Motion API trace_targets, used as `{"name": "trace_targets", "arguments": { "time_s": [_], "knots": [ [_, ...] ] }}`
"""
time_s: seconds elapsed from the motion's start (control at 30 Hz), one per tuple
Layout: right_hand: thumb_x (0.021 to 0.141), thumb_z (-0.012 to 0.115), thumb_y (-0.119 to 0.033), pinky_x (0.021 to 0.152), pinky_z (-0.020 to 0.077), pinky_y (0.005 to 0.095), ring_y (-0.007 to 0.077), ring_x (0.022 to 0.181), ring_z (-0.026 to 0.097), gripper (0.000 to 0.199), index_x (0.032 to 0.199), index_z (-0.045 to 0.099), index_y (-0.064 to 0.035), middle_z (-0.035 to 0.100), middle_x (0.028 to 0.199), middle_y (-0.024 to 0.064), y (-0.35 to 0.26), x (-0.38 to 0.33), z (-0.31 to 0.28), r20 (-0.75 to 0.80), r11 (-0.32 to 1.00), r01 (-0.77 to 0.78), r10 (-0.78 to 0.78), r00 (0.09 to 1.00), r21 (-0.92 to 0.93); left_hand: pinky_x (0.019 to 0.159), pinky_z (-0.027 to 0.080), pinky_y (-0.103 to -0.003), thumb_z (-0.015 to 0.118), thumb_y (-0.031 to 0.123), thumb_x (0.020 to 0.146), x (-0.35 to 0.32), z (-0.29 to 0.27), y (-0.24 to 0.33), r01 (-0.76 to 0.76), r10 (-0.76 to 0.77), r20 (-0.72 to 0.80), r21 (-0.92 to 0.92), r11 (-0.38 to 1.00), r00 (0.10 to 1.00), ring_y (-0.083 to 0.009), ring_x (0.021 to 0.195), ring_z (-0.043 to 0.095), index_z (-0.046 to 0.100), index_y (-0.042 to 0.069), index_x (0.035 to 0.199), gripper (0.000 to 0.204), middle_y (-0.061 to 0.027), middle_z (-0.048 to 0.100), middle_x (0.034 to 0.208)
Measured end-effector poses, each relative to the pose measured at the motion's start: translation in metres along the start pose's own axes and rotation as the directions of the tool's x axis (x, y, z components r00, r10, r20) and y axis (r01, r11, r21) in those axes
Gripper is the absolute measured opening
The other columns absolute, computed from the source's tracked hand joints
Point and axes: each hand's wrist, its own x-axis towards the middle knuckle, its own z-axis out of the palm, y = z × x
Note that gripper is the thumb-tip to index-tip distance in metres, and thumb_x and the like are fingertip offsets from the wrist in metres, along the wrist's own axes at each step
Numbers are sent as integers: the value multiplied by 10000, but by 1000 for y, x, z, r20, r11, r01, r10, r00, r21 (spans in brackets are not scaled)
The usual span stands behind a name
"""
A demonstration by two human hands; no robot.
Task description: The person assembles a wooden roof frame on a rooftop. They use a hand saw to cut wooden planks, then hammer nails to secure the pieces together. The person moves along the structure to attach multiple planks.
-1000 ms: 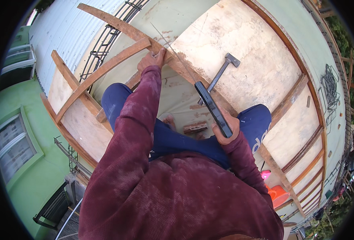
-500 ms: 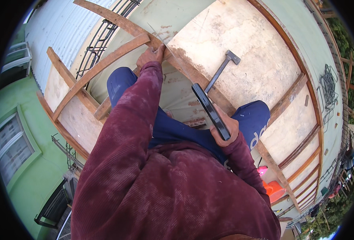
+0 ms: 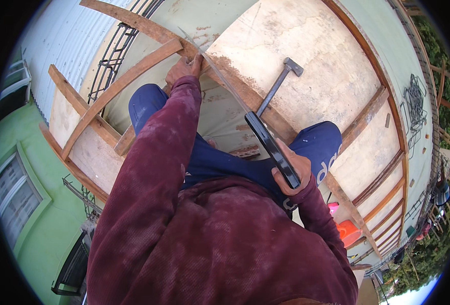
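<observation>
My right hand (image 3: 293, 168) is closed round the black handle of a handsaw (image 3: 272, 149). The saw's thin blade slants up and left, over the long wooden beam (image 3: 156, 31) that crosses in front of my knees. Just left of the blade, my left hand (image 3: 183, 70) grips this beam, thumb on top; some of its fingers are hidden. A second wooden strip (image 3: 123, 90) meets the beam by that hand. Reddish sawdust lies beside the blade on the pale plywood. A hammer (image 3: 278, 86) rests with its head on the plywood and its handle towards the saw.
Beneath the beam, between my knees, is an opening onto a pale surface. Bent steel rebar (image 3: 118, 56) stands at upper left, near a green wall (image 3: 65, 218). An orange container (image 3: 348, 233) sits at lower right. Coiled dark wire (image 3: 416, 107) lies at far right, beyond a curved wooden edge.
My right hand has drawn the saw back towards me, down and slightly right. My left hand keeps its grip on the beam. The whole view has shifted a little.
</observation>
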Motion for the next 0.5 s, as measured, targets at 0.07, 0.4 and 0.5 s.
{"name": "trace_targets", "arguments": {
  "time_s": [0.07, 0.4, 0.5],
  "knots": [
    [701, 613, 8, 731, 516, 280, 276, 740, 685, 658, 1351, 524, 64, 697, 1042, 186, -1, 1, -2, 13, 999, -41, 41, 999, 19, 923, 457, -484, 451, 766, 850, -1, -5, 3, 9, -9, 41, 10, 1000, 999, -357, 1079, 650, 685, 149, 1189, 742, -165, 716, 1065],
    [710, 603, 7, 760, 525, 275, 266, 782, 704, 665, 1369, 519, 48, 694, 1099, 185, -2, 6, -1, 29, 997, -79, 78, 997, 21, 909, 466, -468, 469, 754, 848, 5, 9, -4, 24, -23, -34, 34, 999, 999, -331, 1037, 671, 712, 156, 1141, 708, -142, 729, 1013],
    [725, 600, 1, 732, 535, 286, 263, 773, 705, 689, 1404, 488, 28, 684, 1011, 167, 12, 24, 7, 58, 992, -102, 98, 993, 72, 916, 459, -460, 490, 725, 853, 2, 2, 5, 53, -53, 2, 57, 997, 999, -317, 1033, 675, 714, 172, 1138, 661, -127, 734, 999]
  ]
}}
